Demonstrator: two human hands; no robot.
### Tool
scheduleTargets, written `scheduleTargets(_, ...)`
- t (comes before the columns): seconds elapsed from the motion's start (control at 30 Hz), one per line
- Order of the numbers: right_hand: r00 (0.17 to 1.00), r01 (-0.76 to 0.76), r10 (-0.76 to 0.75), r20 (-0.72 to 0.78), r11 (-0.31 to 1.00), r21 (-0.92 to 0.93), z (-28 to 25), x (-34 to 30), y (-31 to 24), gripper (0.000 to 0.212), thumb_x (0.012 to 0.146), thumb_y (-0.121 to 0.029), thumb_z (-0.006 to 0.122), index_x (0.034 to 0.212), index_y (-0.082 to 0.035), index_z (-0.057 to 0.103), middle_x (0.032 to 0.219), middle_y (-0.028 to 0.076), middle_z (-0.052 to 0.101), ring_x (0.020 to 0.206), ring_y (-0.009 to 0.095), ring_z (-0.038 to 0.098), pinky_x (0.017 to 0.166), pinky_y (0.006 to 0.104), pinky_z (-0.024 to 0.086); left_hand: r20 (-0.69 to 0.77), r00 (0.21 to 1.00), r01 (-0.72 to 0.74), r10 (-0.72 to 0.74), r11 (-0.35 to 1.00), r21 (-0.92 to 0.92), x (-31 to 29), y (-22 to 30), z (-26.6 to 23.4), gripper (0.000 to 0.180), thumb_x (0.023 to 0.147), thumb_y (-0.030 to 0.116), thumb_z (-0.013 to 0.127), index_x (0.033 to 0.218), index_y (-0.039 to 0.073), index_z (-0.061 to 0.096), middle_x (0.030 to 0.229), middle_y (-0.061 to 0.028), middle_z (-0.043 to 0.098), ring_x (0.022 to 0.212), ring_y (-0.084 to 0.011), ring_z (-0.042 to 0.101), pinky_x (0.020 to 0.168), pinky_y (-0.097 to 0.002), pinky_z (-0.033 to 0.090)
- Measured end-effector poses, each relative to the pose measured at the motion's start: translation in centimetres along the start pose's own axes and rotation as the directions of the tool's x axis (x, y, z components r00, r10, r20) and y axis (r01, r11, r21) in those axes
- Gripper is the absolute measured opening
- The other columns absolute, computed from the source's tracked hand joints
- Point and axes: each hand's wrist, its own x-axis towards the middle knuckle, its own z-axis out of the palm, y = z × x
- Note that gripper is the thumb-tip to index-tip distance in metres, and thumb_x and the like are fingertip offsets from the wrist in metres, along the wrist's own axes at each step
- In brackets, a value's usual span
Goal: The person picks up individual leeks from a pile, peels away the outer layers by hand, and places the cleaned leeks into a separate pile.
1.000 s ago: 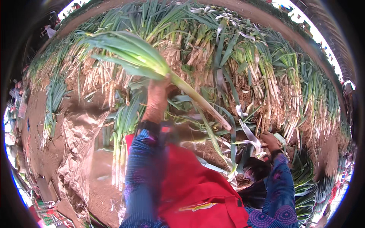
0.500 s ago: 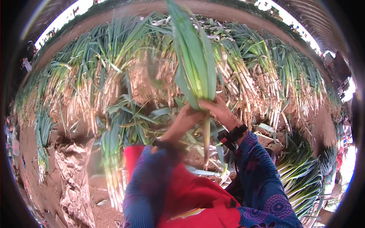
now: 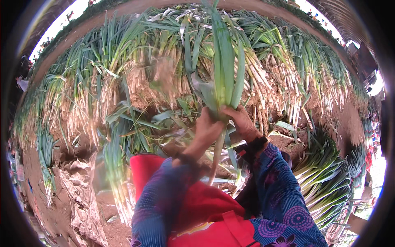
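Upright in front of me is a leek [image 3: 223,70], its green leaves fanning upward and its pale stem hanging below my hands. My left hand [image 3: 207,128] is closed around the lower leaves, where one leaf bends out to the left. Close against it, my right hand [image 3: 242,121] pinches the leek at the same height, thumb across the front. Loose leaf scraps lie on the ground behind and below the hands. Part of the stem's lower end is blurred against the ground.
Long rows of leeks [image 3: 156,76] with soil-covered roots stretch across the far side. Cleaner leeks [image 3: 117,177] lie at my left, and a green and white pile [image 3: 325,181] at my right. A crumpled brown sheet [image 3: 82,197] and a red object [image 3: 143,166] are to the left.
The leek has shifted right in the picture, and its stem now slants down to the left. A leaf stands out farther on its left side. Both hands still grip it.
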Motion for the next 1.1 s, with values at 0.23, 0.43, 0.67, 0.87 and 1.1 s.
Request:
scheduleTargets(0.23, 0.996, -0.064, 0.076, -0.042, 0.972, 0.228, -0.9, -0.4, -1.0, 0.041, 0.089, -0.029, 0.056, 0.117, 0.001, 0.052, 0.101, 0.010, 0.061, 0.093, 0.019, 0.058, 0.084, 0.0302, 0.045, 0.037, 0.996, -0.083, 0.085, 0.995, -0.048, 0.2, 0.1, 1.6, 0.038, 0.078, 0.007, 0.064, 0.111, 0.002, 0.046, 0.093, -0.0091, 0.058, 0.082, -0.0139, 0.058, 0.067, -0.0264, 0.049)
scheduleTargets(0.43, 0.994, 0.042, 0.003, -0.114, 0.920, 0.391, -1.6, 0.0, -0.8, 0.040, 0.091, -0.033, 0.053, 0.115, 0.000, 0.052, 0.098, 0.009, 0.060, 0.086, 0.020, 0.059, 0.079, 0.0292, 0.047, 0.012, 0.996, -0.087, 0.092, 0.965, -0.246, 0.5, -0.8, 3.6, 0.033, 0.082, 0.010, 0.064, 0.110, 0.000, 0.049, 0.095, -0.0116, 0.062, 0.084, -0.0130, 0.060, 0.070, -0.0258, 0.049)
scheduleTargets(0.67, 0.947, 0.211, -0.066, -0.314, 0.865, 0.455, -0.8, 1.0, 0.5, 0.033, 0.091, -0.027, 0.055, 0.113, -0.003, 0.053, 0.096, 0.007, 0.059, 0.083, 0.017, 0.058, 0.076, 0.0284, 0.048, -0.220, 0.957, -0.242, 0.191, 0.941, -0.234, 1.0, -1.8, 6.3, 0.020, 0.094, 0.012, 0.049, 0.108, -0.002, 0.052, 0.098, -0.0056, 0.060, 0.087, -0.0112, 0.055, 0.077, -0.0238, 0.046)
scheduleTargets(0.87, 0.932, 0.273, -0.091, -0.350, 0.811, 0.517, -0.5, 0.8, -0.2, 0.032, 0.091, -0.024, 0.057, 0.114, -0.002, 0.053, 0.096, 0.006, 0.058, 0.086, 0.018, 0.057, 0.078, 0.0317, 0.048, -0.305, 0.917, -0.267, 0.257, 0.964, 0.010, 0.8, -0.6, 7.0, 0.024, 0.097, 0.019, 0.044, 0.106, -0.002, 0.054, 0.090, -0.0089, 0.061, 0.082, -0.0131, 0.056, 0.073, -0.0271, 0.045)
scheduleTargets(1.1, 0.932, 0.290, -0.106, -0.346, 0.791, 0.539, -0.8, -0.4, -2.0, 0.033, 0.090, -0.027, 0.057, 0.113, -0.004, 0.053, 0.095, 0.006, 0.056, 0.085, 0.018, 0.055, 0.078, 0.0309, 0.046, -0.388, 0.878, -0.283, 0.280, 0.958, 0.050, 0.9, 1.4, 8.5, 0.024, 0.096, 0.017, 0.042, 0.102, -0.003, 0.054, 0.085, -0.0111, 0.061, 0.078, -0.0163, 0.056, 0.070, -0.0288, 0.045)
